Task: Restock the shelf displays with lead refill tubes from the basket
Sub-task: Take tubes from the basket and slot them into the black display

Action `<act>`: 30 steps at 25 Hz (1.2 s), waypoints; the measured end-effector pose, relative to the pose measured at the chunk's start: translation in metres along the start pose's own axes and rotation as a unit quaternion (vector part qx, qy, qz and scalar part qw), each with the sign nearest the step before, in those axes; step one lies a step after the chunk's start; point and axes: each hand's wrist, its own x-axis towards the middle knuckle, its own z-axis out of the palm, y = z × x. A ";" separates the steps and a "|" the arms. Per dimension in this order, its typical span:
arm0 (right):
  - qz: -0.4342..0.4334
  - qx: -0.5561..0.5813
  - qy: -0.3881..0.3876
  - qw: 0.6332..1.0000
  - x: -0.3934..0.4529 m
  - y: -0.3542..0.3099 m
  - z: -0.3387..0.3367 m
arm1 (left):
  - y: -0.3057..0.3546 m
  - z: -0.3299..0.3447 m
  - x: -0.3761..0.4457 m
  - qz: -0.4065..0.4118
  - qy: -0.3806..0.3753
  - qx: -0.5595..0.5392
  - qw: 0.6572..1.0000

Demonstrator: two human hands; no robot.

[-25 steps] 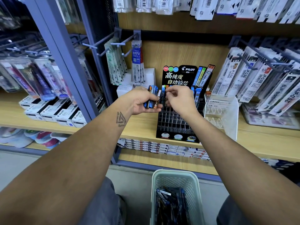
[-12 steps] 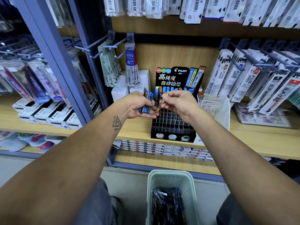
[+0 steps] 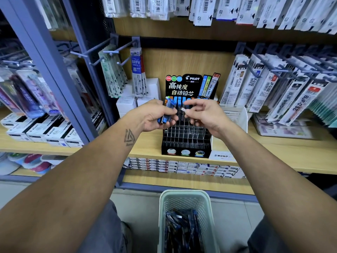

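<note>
Both hands — left hand [image 3: 156, 115], right hand [image 3: 204, 114] — above rack [image 3: 186, 136]

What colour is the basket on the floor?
Pale mint green basket, perforated walls; head view.

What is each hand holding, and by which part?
Left hand grips a bundle of tubes around the middle. Right hand pinches something small at its fingertips; too blurred to identify.

**Bare forearms, one tattoo, grey trousers**

Both forearms are bare, with no sleeves, watch or rings visible. The left forearm [image 3: 87, 167] carries a dark tattoo [image 3: 129, 137] of interlocked triangles near the wrist. Grey trousers [image 3: 102, 232] cover both legs.
</note>
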 end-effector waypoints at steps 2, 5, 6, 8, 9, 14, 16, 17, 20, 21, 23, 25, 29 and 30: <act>-0.012 -0.030 0.007 0.999 -0.003 0.003 -0.010 | 0.001 0.007 0.002 0.006 -0.008 -0.006 1.000; -0.006 -0.018 0.020 1.000 -0.007 0.006 -0.016 | -0.004 0.017 0.006 -0.005 -0.024 0.011 1.000; 0.000 -0.007 0.017 1.000 -0.007 0.007 -0.017 | -0.006 0.020 0.007 -0.011 -0.025 0.026 0.999; 0.007 0.009 0.003 1.000 -0.007 0.006 -0.014 | -0.010 0.024 0.009 -0.020 -0.021 0.044 0.999; 0.008 0.012 -0.006 1.000 -0.007 0.006 -0.011 | -0.012 0.025 0.010 -0.021 -0.021 0.043 0.999; 0.046 0.100 0.016 0.994 -0.003 0.003 -0.010 | -0.014 0.021 0.009 -0.017 -0.019 0.022 0.999; 0.069 0.152 0.042 0.985 -0.003 0.002 -0.014 | -0.014 0.021 0.007 -0.020 -0.016 0.012 1.000; 0.071 0.153 0.051 0.984 -0.004 0.000 -0.017 | -0.014 0.021 0.006 -0.022 -0.017 0.006 1.000; 0.029 0.061 0.119 0.991 -0.001 -0.008 -0.035 | -0.009 0.012 0.007 -0.014 0.009 -0.013 1.000; 0.006 0.021 0.144 0.989 0.001 -0.011 -0.041 | -0.007 0.008 0.007 -0.010 0.028 -0.025 0.999; -0.045 -0.044 0.167 0.984 0.005 -0.016 -0.049 | -0.004 0.000 0.009 -0.004 0.055 -0.051 0.997; -0.081 -0.111 0.178 0.974 0.009 -0.014 -0.049 | -0.004 -0.003 0.009 -0.005 0.062 -0.066 0.996; -0.103 -0.206 0.172 0.958 0.016 -0.004 -0.035 | -0.005 -0.004 0.011 -0.014 0.064 -0.063 0.996; -0.115 -0.227 0.171 0.952 0.018 -0.002 -0.032 | -0.005 -0.004 0.012 -0.015 0.066 -0.063 0.996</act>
